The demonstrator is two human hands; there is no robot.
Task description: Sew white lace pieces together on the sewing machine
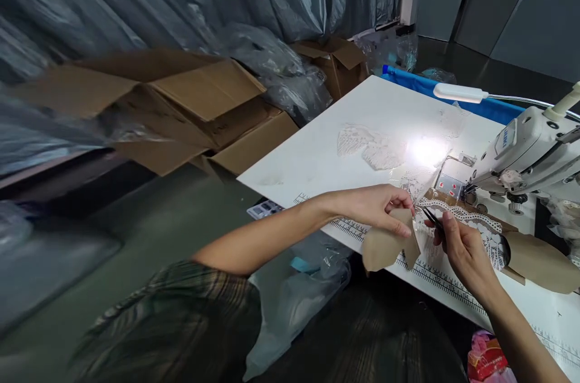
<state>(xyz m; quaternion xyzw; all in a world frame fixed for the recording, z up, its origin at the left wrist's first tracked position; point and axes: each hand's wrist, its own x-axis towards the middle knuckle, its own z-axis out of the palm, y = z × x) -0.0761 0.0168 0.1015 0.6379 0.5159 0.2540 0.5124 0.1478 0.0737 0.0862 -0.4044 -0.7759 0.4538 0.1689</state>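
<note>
My left hand (378, 209) reaches over the table's front edge, thumb and fingers closed on a beige fabric piece (385, 247) that hangs partly over the printed ruler. White lace trim (466, 214) runs from near these fingertips toward the right, beside the sewing machine. Slim black tweezers (432, 218) are gripped in my right hand (464, 250), their tips slightly apart and pointing at the left fingertips. Whether the tips touch the lace cannot be made out. Further right lies another beige fabric part (539, 262), a curved, cup-like shape joined to the lace.
The white sewing machine (521, 147) stands at the right, its needle area behind the lace. A lit lamp (460, 93) hangs over the white table (312, 153). Lace pieces (371, 144) lie further back. Open cardboard boxes (208, 93) and plastic bags (290, 69) stand beyond the left edge.
</note>
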